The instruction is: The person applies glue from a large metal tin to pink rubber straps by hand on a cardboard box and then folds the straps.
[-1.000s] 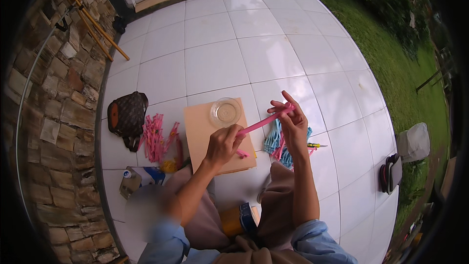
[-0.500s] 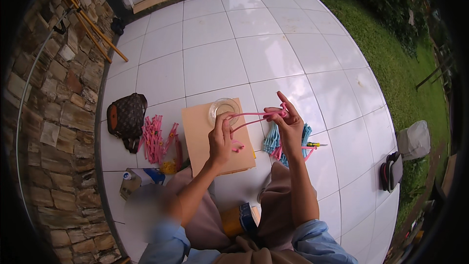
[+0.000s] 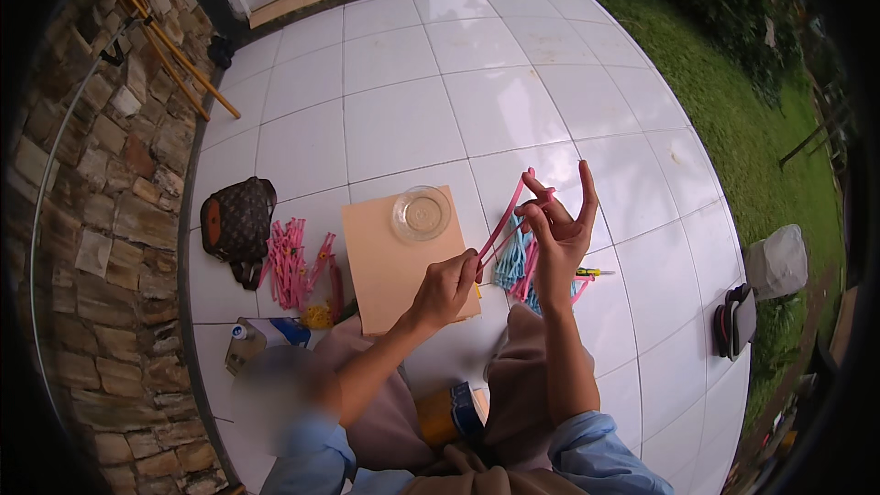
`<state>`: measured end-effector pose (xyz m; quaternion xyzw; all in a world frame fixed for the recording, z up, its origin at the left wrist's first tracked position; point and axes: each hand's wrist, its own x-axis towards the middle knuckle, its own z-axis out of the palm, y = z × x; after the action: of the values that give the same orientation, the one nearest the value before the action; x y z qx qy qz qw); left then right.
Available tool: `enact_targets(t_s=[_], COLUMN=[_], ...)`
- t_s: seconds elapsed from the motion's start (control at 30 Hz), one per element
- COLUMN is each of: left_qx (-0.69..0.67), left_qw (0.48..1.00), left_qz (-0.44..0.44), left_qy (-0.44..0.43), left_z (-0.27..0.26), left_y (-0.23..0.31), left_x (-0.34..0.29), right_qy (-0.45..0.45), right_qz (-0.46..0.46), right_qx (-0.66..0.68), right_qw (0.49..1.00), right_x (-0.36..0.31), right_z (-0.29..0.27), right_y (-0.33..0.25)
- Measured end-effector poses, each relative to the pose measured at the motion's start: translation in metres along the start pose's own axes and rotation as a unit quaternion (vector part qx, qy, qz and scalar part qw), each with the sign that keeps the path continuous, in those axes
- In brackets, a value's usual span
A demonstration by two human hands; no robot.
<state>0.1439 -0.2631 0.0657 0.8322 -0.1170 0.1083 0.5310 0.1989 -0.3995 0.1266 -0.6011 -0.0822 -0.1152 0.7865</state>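
On tan board — clear dish, contents unclear; left hand, right hand clamped on pink strip.

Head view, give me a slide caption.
Pink strip held between left hand and right hand, near a clear dish.

Glass dish: one. Board: one. Backpack: one. Yellow-handled tool: one. Held pink strip: one, probably.

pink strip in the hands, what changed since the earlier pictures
The left hand has moved right and nearer the person; the pink strip now slants more steeply up to the right hand. Both still hold it; the clear bowl and board stayed put.
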Motion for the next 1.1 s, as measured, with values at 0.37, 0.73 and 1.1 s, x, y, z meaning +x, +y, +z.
enact_targets(t_s=[0.37,0.73,1.1], left_qx=[-0.182,-0.259,-0.236], left_qw=[0.974,0.942,0.9], left_qz=[0.034,0.095,0.058], left_qy=[0.131,0.191,0.362], left_z=[0.013,0.027,0.003], left_y=[0.032,0.062,0.119], left_x=[-0.031,-0.032,-0.01], right_qy=[0.072,-0.039,-0.12], right_qz=[-0.168,-0.269,0.041], right_qx=[-0.012,-0.187,0.005], right_qw=[0.983,0.944,0.992], right_x=[-0.05,-0.059,-0.081], right_z=[0.041,0.046,0.042], right_y=[-0.081,-0.111,-0.084])
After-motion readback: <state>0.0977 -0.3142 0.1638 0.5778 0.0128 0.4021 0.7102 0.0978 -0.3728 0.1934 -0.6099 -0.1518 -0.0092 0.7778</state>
